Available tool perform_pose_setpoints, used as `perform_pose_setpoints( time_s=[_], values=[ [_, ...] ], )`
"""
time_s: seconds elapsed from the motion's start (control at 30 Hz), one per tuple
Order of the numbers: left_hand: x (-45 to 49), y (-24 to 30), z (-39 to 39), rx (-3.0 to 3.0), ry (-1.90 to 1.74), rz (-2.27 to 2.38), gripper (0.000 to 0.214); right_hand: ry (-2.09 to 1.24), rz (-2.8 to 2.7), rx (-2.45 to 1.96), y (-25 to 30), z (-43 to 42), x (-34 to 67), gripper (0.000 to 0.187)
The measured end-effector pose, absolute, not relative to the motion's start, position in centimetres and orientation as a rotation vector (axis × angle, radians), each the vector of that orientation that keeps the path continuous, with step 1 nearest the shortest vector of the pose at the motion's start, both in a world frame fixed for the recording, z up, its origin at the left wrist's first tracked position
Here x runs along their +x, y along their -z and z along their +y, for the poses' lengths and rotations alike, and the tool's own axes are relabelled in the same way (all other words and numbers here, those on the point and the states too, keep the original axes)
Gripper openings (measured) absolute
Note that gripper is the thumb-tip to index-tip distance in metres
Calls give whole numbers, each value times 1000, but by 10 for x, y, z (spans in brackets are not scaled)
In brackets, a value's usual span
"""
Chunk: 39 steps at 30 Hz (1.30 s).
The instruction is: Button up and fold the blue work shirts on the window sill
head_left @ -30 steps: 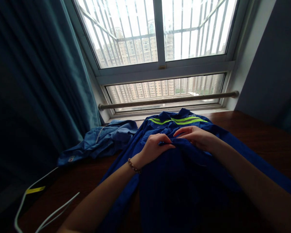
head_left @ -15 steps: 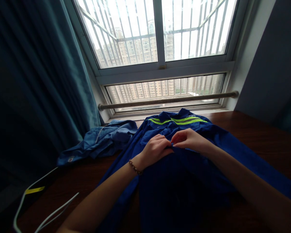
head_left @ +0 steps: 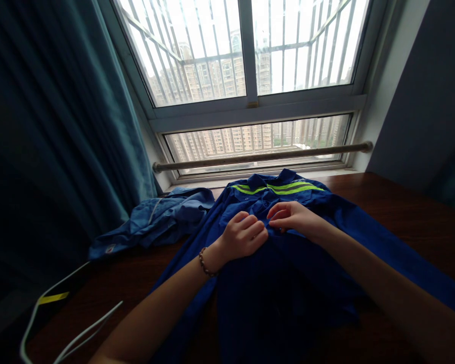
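A dark blue work jacket (head_left: 235,278) lies spread out, front side up, its collar toward the window and a yellow-green reflective band across the chest. At the middle of its front, my left hand (head_left: 244,236) is closed, knuckles up, on the front edge. What lies under its curled fingers is hidden. Just to the right, my right hand (head_left: 296,218) has thumb and forefinger bent together at the same front edge, pinching the cloth. Any button between the fingers is too small to make out. A braided bracelet (head_left: 205,263) circles my left wrist.
A lighter blue garment (head_left: 167,215) lies crumpled to the left on the dark wooden table (head_left: 398,202). White cable (head_left: 91,326) loops at the lower left, with a yellow tag (head_left: 53,298). Beyond are a metal rail (head_left: 265,157), a barred window and a blue curtain (head_left: 109,126).
My left hand has turned and its fingers have curled in more, moving slightly down. My right fingertips have come a little apart from the left hand. The jacket lies nearly unchanged.
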State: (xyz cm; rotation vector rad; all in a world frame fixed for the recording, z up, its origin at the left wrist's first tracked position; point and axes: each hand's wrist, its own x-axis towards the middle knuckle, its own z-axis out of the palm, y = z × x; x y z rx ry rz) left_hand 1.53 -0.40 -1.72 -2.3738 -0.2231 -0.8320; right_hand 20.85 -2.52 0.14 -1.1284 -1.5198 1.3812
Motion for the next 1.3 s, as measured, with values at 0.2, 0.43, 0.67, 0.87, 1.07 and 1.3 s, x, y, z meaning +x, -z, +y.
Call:
perform_pose_setpoints(
  time_s=[0.2,0.43,0.67,0.87,1.07,1.3],
  values=[
    [12,18,-5,-2368,785,-132,12,-1558,-1127,-1240,1,-25,205,35],
    [10,21,-1,-2324,837,-152,12,-1607,-1096,-1292,1,-23,205,34],
    [15,16,3,-2264,859,-419,11,-1246,-1790,-1372,-23,-38,221,41],
    [17,8,7,-2372,775,-819,18,-853,-2287,-1464,-23,-62,209,57],
    [22,10,7,-2436,694,-1085,6,-105,-2230,-1828,17,-80,150,77],
    [16,23,24,-2472,610,-1249,3,66,-2297,-1735,51,-70,143,81]
  ],
)
